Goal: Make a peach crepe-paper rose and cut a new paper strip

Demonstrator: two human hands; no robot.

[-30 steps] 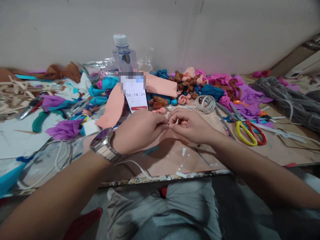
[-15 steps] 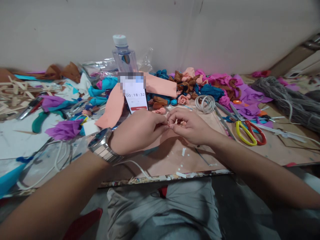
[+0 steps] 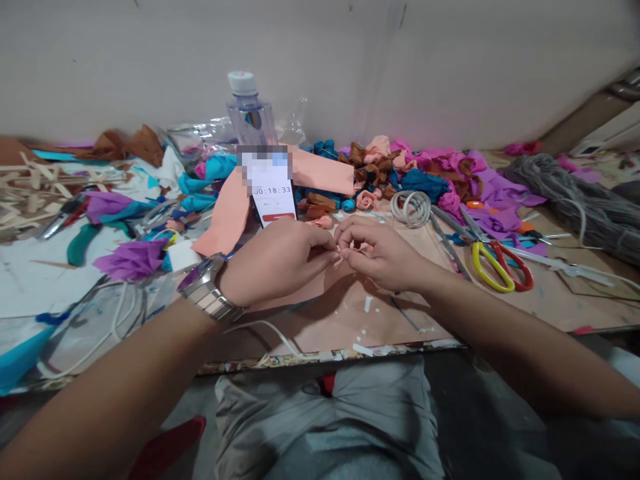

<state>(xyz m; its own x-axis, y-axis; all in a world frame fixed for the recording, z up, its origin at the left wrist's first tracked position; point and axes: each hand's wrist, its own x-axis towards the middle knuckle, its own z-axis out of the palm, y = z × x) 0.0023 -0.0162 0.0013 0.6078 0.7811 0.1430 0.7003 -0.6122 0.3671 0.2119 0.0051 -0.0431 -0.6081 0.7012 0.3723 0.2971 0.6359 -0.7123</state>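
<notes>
Above the middle of the table, my left hand (image 3: 283,260), with a metal watch on its wrist, has its thumb and fingertips pinched together. My right hand (image 3: 380,255) meets it fingertip to fingertip, also pinching. Between them shows a small bit of peach crepe paper (image 3: 339,261), mostly hidden by the fingers. A phone (image 3: 273,190) with a running timer leans against a clear bottle (image 3: 250,120) just beyond my left hand. Peach paper strips (image 3: 323,172) lie around the phone, and a peach paper rose (image 3: 367,199) sits behind my hands.
Scissors (image 3: 493,267) with yellow and red handles lie at the right, near a coil of clear tubing (image 3: 411,209). Grey cord (image 3: 580,200) is heaped at far right. Coloured crepe flowers line the back. Green-handled pliers (image 3: 83,245) and wooden sticks (image 3: 45,180) are at left.
Both hands stay nearly in place, fingertips shifting slightly around the peach paper, a bit more of which shows below them. The phone timer has advanced one second.
</notes>
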